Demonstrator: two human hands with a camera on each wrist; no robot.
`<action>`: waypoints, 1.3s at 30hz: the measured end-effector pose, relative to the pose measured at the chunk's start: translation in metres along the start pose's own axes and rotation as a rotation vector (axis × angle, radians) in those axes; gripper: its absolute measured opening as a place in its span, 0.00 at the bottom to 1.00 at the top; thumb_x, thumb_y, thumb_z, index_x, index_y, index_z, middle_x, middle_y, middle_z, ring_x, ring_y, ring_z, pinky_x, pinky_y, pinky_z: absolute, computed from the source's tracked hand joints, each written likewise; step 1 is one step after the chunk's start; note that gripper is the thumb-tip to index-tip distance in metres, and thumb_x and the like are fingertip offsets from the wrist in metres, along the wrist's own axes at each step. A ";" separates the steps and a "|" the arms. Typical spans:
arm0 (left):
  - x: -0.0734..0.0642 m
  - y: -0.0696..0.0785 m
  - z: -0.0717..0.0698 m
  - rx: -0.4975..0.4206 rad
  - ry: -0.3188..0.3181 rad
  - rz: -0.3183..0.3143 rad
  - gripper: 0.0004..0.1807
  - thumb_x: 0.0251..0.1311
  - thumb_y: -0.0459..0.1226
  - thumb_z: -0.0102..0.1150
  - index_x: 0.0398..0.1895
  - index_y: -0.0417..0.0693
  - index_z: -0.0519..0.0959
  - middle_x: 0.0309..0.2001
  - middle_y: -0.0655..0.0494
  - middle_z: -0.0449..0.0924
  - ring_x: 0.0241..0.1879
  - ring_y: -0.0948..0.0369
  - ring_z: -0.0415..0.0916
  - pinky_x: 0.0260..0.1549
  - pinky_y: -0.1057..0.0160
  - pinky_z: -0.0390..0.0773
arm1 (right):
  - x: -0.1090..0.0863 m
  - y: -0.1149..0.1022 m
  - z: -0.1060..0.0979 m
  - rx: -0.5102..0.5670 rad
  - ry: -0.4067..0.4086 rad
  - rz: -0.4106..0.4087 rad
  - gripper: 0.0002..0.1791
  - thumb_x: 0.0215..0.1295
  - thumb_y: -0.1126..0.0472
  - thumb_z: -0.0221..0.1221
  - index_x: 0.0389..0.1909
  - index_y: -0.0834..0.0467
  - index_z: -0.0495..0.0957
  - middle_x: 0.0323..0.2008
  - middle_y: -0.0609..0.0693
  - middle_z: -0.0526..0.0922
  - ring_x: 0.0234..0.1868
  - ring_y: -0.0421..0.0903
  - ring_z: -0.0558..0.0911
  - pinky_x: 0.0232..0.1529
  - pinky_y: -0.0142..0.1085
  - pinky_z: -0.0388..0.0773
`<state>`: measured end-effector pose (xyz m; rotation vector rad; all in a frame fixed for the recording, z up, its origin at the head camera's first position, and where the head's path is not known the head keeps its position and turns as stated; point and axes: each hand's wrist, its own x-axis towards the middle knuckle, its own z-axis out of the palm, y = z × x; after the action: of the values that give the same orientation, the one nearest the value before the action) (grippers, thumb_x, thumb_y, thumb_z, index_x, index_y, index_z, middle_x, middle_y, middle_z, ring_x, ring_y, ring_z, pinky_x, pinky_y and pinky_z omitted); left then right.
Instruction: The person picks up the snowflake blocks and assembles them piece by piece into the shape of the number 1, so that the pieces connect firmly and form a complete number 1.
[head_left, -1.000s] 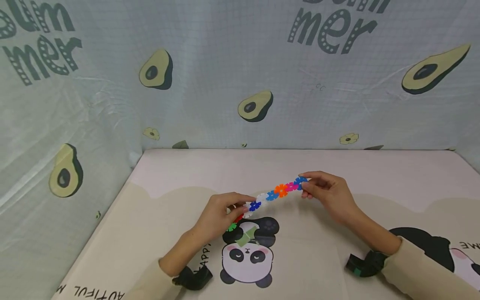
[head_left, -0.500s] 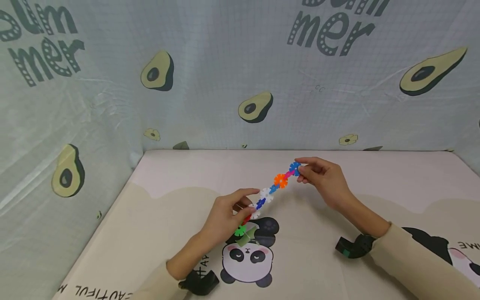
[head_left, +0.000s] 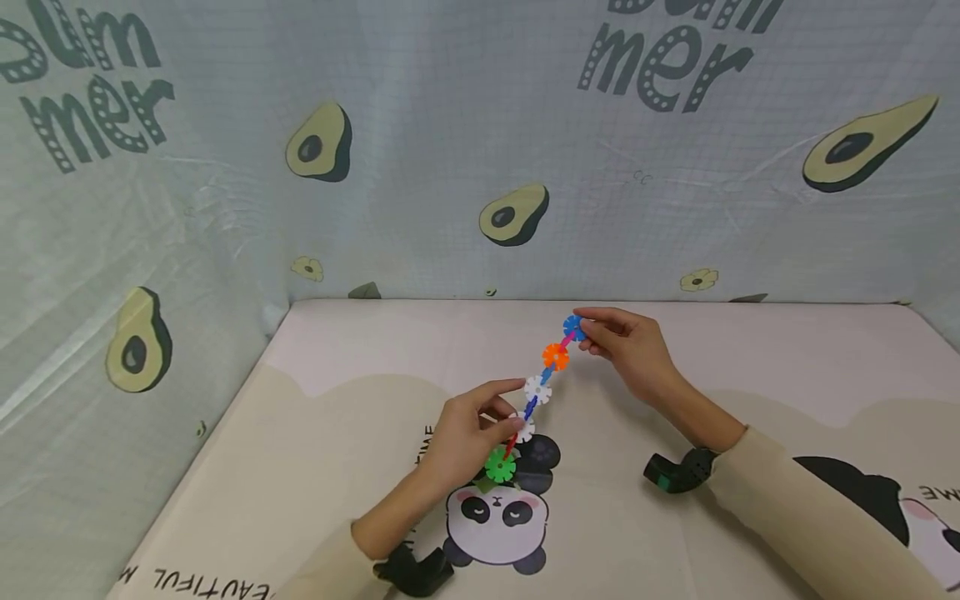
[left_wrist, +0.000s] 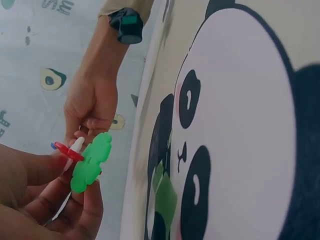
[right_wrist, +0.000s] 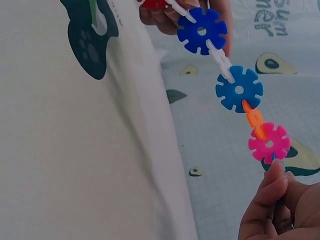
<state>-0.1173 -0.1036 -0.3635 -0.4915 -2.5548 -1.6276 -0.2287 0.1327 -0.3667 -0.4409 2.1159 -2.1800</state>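
A chain of interlocking snowflake discs (head_left: 556, 357) stretches between both hands above the table, slanting up to the right in the head view. My right hand (head_left: 627, 346) pinches the blue disc (head_left: 573, 327) at its upper end. Further down, my left hand (head_left: 472, 433) holds the chain near a white disc (head_left: 525, 428) and a red one. The green disc (left_wrist: 92, 162) forms the lower end, beside the left fingers. In the right wrist view, pink (right_wrist: 269, 143), orange, light blue, white and dark blue (right_wrist: 202, 31) discs alternate flat and edge-on.
The table cover (head_left: 360, 433) bears printed pandas (head_left: 497, 525) and lettering. A hanging curtain (head_left: 420, 125) with avocado prints stands behind the table's far edge and along the left side. Each wrist wears a black camera (head_left: 678, 471).
The right hand has moved left and up, and the left hand slightly right. The chain has swung from a shallow slant to a steep one and turned about its length.
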 end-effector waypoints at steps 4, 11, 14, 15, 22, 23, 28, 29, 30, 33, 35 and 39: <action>0.001 -0.002 0.004 -0.044 -0.005 -0.023 0.24 0.56 0.27 0.64 0.58 0.42 0.76 0.29 0.53 0.79 0.28 0.59 0.78 0.29 0.67 0.80 | 0.007 0.006 0.004 -0.037 -0.004 0.017 0.20 0.66 0.60 0.59 0.55 0.67 0.76 0.38 0.58 0.78 0.33 0.49 0.78 0.40 0.29 0.79; 0.003 -0.001 0.014 -0.112 0.004 -0.085 0.26 0.57 0.26 0.63 0.61 0.42 0.73 0.29 0.52 0.79 0.28 0.58 0.79 0.25 0.65 0.81 | 0.019 0.010 0.010 -0.005 -0.020 0.111 0.19 0.68 0.61 0.57 0.56 0.66 0.75 0.35 0.52 0.78 0.32 0.43 0.77 0.40 0.29 0.79; 0.004 -0.002 0.018 -0.141 0.009 -0.098 0.28 0.56 0.26 0.64 0.62 0.41 0.71 0.28 0.51 0.79 0.26 0.56 0.79 0.25 0.62 0.81 | 0.024 0.010 0.013 -0.012 -0.036 0.151 0.19 0.69 0.61 0.57 0.57 0.65 0.75 0.35 0.52 0.77 0.33 0.43 0.77 0.42 0.30 0.78; 0.004 -0.002 0.019 -0.144 0.012 -0.100 0.28 0.56 0.26 0.64 0.62 0.40 0.71 0.28 0.50 0.79 0.25 0.55 0.79 0.25 0.61 0.81 | 0.026 0.010 0.014 -0.019 -0.042 0.160 0.19 0.69 0.61 0.56 0.57 0.65 0.76 0.35 0.53 0.77 0.34 0.43 0.77 0.43 0.31 0.78; 0.006 -0.006 0.022 -0.129 0.027 -0.127 0.30 0.56 0.26 0.64 0.63 0.40 0.70 0.28 0.50 0.78 0.22 0.56 0.77 0.22 0.62 0.81 | 0.034 0.011 0.022 -0.092 -0.079 0.167 0.17 0.70 0.62 0.55 0.57 0.63 0.76 0.39 0.54 0.77 0.35 0.46 0.77 0.44 0.35 0.78; 0.006 -0.006 0.022 -0.123 0.028 -0.130 0.30 0.55 0.26 0.64 0.63 0.40 0.69 0.28 0.51 0.78 0.22 0.57 0.77 0.22 0.62 0.80 | 0.035 0.012 0.023 -0.103 -0.083 0.164 0.17 0.70 0.62 0.55 0.57 0.63 0.76 0.39 0.54 0.78 0.35 0.46 0.76 0.43 0.34 0.78; 0.008 -0.010 0.023 -0.116 0.025 -0.150 0.30 0.55 0.26 0.64 0.63 0.40 0.69 0.27 0.51 0.78 0.20 0.57 0.77 0.21 0.63 0.80 | 0.039 0.018 0.024 -0.136 -0.099 0.159 0.16 0.69 0.61 0.56 0.54 0.62 0.78 0.36 0.53 0.79 0.35 0.48 0.76 0.37 0.31 0.77; 0.008 -0.011 0.023 -0.120 0.024 -0.153 0.30 0.55 0.26 0.65 0.63 0.40 0.69 0.27 0.51 0.78 0.19 0.57 0.77 0.21 0.63 0.80 | 0.039 0.019 0.025 -0.134 -0.100 0.162 0.15 0.69 0.61 0.56 0.54 0.62 0.78 0.36 0.53 0.79 0.34 0.48 0.76 0.36 0.31 0.77; 0.008 -0.012 0.023 -0.124 0.023 -0.156 0.30 0.55 0.26 0.65 0.63 0.40 0.70 0.27 0.51 0.78 0.19 0.57 0.77 0.21 0.63 0.80 | 0.040 0.021 0.025 -0.147 -0.102 0.159 0.15 0.69 0.60 0.57 0.53 0.62 0.78 0.35 0.53 0.79 0.34 0.48 0.76 0.35 0.31 0.76; 0.009 -0.014 0.025 -0.133 0.020 -0.164 0.29 0.54 0.26 0.65 0.61 0.39 0.70 0.27 0.51 0.77 0.19 0.56 0.77 0.20 0.63 0.80 | 0.040 0.023 0.024 -0.195 -0.097 0.159 0.16 0.68 0.58 0.58 0.52 0.61 0.79 0.34 0.52 0.79 0.32 0.46 0.74 0.33 0.31 0.74; 0.010 -0.015 0.026 -0.133 0.020 -0.165 0.29 0.54 0.26 0.65 0.61 0.39 0.70 0.26 0.52 0.77 0.18 0.56 0.77 0.20 0.63 0.79 | 0.040 0.024 0.024 -0.228 -0.091 0.164 0.16 0.68 0.56 0.59 0.52 0.60 0.80 0.34 0.52 0.79 0.32 0.46 0.74 0.32 0.31 0.73; 0.011 -0.016 0.029 -0.128 0.021 -0.164 0.28 0.53 0.25 0.65 0.60 0.37 0.70 0.26 0.53 0.77 0.17 0.58 0.76 0.18 0.64 0.78 | 0.039 0.025 0.023 -0.248 -0.096 0.181 0.18 0.67 0.54 0.59 0.53 0.60 0.79 0.35 0.53 0.78 0.33 0.47 0.73 0.32 0.30 0.72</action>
<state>-0.1291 -0.0816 -0.3876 -0.2779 -2.5476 -1.8477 -0.2642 0.0996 -0.3852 -0.3459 2.2832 -1.7741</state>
